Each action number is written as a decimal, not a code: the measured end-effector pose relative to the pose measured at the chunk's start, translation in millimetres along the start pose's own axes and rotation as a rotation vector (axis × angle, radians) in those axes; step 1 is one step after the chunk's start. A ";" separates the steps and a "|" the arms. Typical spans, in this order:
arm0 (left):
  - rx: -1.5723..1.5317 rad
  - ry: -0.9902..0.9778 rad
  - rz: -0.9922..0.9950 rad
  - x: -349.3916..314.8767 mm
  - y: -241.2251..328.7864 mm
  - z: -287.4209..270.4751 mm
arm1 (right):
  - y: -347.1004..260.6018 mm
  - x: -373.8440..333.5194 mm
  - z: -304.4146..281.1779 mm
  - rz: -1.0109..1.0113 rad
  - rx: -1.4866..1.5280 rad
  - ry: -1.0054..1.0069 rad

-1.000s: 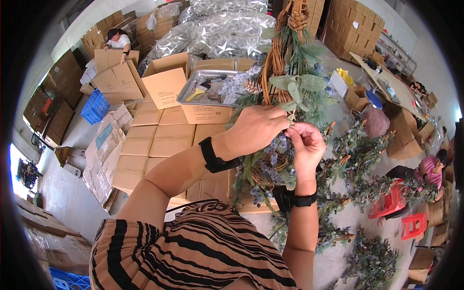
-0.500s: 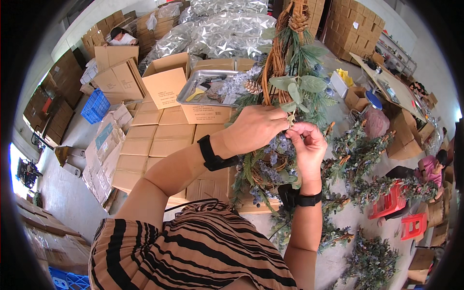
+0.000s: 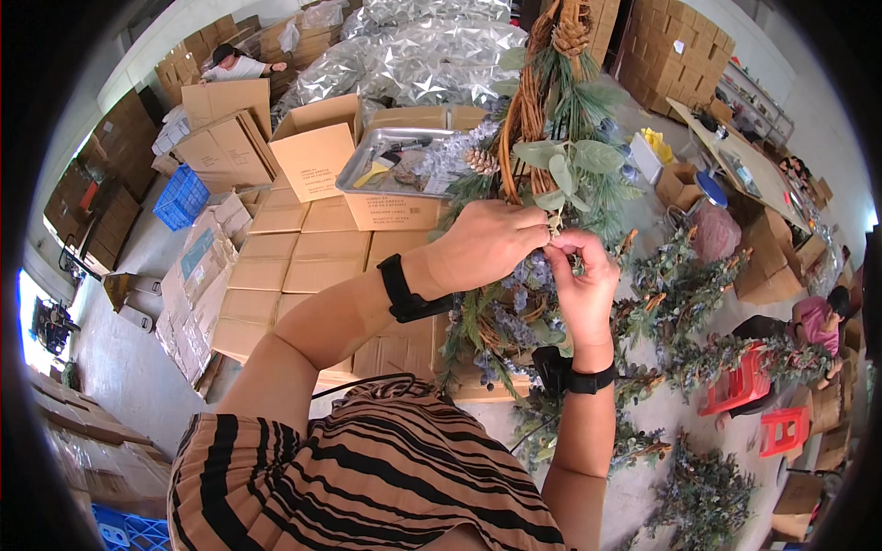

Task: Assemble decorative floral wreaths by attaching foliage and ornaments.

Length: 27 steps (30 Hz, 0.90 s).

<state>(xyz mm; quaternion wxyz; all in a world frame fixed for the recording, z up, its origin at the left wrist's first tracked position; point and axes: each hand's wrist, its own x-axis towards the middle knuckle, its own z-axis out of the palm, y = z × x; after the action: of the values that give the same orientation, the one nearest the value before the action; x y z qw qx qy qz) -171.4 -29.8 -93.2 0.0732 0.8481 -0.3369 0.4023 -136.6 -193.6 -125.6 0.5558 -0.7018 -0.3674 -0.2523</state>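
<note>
A wreath of brown twigs (image 3: 520,129) hangs upright before me, dressed with pine needles, eucalyptus leaves (image 3: 593,158), pine cones (image 3: 481,162) and blue berries (image 3: 514,298). My left hand (image 3: 489,241) reaches across its middle, fingers closed around a thin pale stem of the greenery. Close against it, my right hand (image 3: 582,266) pinches the same spot between thumb and forefinger. What exactly lies between the fingertips is small and partly hidden. Each wrist wears a black band.
Behind the wreath, a metal tray (image 3: 395,188) with a yellow-handled brush and blue sprigs rests on stacked cartons (image 3: 266,275). More garlands (image 3: 707,487) lie at the right, near red stools (image 3: 783,432) and a seated person (image 3: 813,326). Another person (image 3: 234,66) is far left.
My hands stay at the same stem, with only a slight shift of the right fingers. The person at the far left has stretched out an arm.
</note>
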 end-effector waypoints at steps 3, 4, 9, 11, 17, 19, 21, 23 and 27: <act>-0.033 0.008 -0.026 -0.1 -2.3 2.5 | 7.3 -3.0 2.5 0.045 0.073 0.026; -0.035 0.009 -0.025 0.9 -1.4 2.6 | 11.8 -4.6 4.0 0.077 0.154 0.052; -0.073 0.040 -0.049 -0.6 -0.9 3.7 | 20.6 -13.4 9.8 0.169 0.408 0.115; -0.064 0.052 -0.050 -0.4 0.0 3.6 | 22.9 -13.9 8.9 0.145 0.358 0.124; -0.070 0.054 -0.048 -0.1 0.0 2.7 | 20.0 -13.5 8.9 0.139 0.383 0.062; -0.074 0.039 -0.052 -0.5 -0.1 3.3 | 22.5 -14.5 9.7 0.117 0.370 0.062; -0.072 0.041 -0.051 -1.0 -0.5 4.7 | 22.8 -15.1 11.0 0.130 0.383 0.066; -0.067 0.046 -0.050 -0.5 0.0 4.9 | 23.0 -15.6 11.5 0.142 0.395 0.071; -0.054 0.058 -0.044 -0.6 0.2 5.3 | 20.7 -14.9 11.1 0.106 0.341 0.079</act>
<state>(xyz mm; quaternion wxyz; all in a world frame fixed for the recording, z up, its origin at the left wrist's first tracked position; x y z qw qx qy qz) -168.4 -31.8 -97.2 0.1146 0.8410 -0.3266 0.4159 -129.7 -188.7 -152.1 0.6933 -0.6052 -0.3451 -0.1841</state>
